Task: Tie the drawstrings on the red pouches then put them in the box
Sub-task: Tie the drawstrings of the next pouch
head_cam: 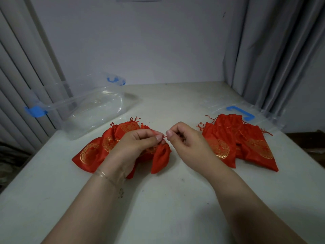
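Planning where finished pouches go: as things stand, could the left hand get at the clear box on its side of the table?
Probably yes, once freed. The clear box stands open-topped beyond the left pile of pouches, with nothing over it. But the left hand now pinches the drawstring of the pouch being tied.

Nothing readable showed anywhere; the red pouches (219, 147) bore only round gold ornament, no legible writing.

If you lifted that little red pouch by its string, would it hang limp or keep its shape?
Probably limp: the red pouch held between the left hand and right hand sags in soft folds below its cinched neck. It looks flat, so likely light. The thin drawstring is pinched at the fingertips and might slip easily.
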`<state>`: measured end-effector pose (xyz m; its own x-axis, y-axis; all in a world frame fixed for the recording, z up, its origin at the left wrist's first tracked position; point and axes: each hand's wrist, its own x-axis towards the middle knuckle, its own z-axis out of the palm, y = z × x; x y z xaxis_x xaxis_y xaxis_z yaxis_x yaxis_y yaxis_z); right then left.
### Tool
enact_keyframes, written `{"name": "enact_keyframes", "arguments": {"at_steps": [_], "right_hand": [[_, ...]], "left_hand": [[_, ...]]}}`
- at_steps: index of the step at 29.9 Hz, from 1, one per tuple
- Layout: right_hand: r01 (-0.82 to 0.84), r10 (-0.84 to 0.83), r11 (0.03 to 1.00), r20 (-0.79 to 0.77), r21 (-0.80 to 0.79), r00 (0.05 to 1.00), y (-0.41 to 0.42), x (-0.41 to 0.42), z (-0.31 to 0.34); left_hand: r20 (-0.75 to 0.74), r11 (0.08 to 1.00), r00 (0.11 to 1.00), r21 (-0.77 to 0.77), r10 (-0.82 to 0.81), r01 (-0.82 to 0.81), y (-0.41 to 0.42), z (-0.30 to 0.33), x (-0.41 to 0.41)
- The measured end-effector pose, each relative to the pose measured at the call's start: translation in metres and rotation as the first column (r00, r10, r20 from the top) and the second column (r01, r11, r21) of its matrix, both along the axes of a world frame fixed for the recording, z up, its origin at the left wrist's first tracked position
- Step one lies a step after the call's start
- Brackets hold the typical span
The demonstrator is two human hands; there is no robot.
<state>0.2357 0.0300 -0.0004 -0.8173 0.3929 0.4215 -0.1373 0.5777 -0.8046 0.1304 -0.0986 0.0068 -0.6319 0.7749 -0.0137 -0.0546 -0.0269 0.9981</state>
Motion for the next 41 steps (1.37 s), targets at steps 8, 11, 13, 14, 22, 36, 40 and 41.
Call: {"name": "enact_keyframes", "arguments": {"at_steps": [8,11,13,14,22,36,40,41], "right_hand": [[-0.006,0.009,0.999,0.057,-0.054,0.998,0.008,0.000,-0.001],[-0.090,0.117,0.983,0.171,-0.158,0.978,0.012,0.000,0.000],[-0.087,0.122,0.986,0.268,-0.140,0.956,0.012,-0.002,-0.003],[-0.065,0.100,0.989,0.277,-0.133,0.956,0.012,-0.003,-0.004],[0.011,-0.029,0.988,0.117,0.154,0.993,0.004,-0.003,-0.006],[-0.015,0.104,0.896,0.177,-0.444,0.979,0.010,-0.004,-0.002],[-0.006,0.123,0.858,0.193,-0.514,0.973,0.013,-0.003,-0.001],[-0.008,0.130,0.850,0.196,-0.527,0.972,0.012,-0.004,-0.001]], "left_hand": [[-0.077,0.999,0.996,0.026,0.041,-0.040,0.002,-0.002,-0.003],[-0.111,0.998,0.994,0.059,0.014,-0.007,0.002,-0.001,-0.002],[-0.168,0.998,0.985,0.058,0.027,-0.017,0.001,-0.001,-0.001],[-0.197,0.998,0.979,0.056,0.042,-0.031,0.002,-0.001,0.000],[-0.411,0.984,0.896,0.005,0.165,-0.179,0.003,-0.009,-0.004],[-0.797,0.968,0.564,0.098,0.216,-0.233,0.006,-0.010,0.007],[-0.876,0.966,0.438,0.100,0.199,-0.239,0.007,-0.012,0.005],[-0.884,0.964,0.423,0.102,0.200,-0.244,0.007,-0.013,0.003]]}}
